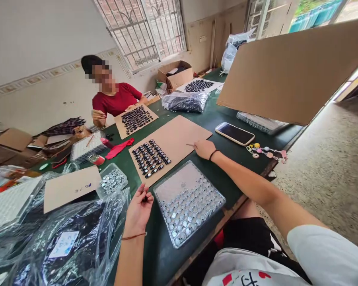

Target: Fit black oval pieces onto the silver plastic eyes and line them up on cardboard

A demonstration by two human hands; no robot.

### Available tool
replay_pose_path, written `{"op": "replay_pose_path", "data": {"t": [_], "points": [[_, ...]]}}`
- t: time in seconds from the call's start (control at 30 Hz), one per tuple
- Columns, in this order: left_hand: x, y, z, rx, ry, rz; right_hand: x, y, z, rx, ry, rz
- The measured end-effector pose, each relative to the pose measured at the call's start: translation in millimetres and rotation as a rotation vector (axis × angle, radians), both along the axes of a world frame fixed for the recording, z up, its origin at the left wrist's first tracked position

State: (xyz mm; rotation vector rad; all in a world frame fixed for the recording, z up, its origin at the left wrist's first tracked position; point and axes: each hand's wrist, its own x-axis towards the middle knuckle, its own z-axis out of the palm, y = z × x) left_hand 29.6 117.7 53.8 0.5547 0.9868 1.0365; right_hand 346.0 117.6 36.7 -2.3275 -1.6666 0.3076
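Observation:
My left hand [141,198] is closed with a small black piece [144,198] in its curled fingers, beside the cardboard sheet's near corner. My right hand [205,149] pinches a thin stick [190,144] over the right part of that cardboard sheet [179,137]. Rows of black oval pieces with shiny centres [150,157] lie on the sheet's left part. Nearer me is a clear plastic tray [189,202] with rows of round silvery pieces; its far left part shows few of them. A clear box of round metal pieces [113,179] stands left of the sheet.
Across the table, a person in red [116,97] sits at another cardboard of black pieces [135,119]. A phone [235,133] with a beaded strap lies right. A large cardboard panel [292,71] juts over the right edge. Plastic bags [74,238] crowd the left.

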Motion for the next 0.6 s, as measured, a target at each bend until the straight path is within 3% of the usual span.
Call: {"op": "replay_pose_path", "data": {"t": [0.3, 0.6], "points": [[18.2, -14.2, -5.2, 0.090, 0.082, -0.104, 56.5, -6.2, 7.2, -0.126, -0.105, -0.094], [16.5, -18.0, -5.8, 0.118, 0.100, -0.102, 70.4, -13.5, 4.5, -0.135, -0.120, -0.148]]}}
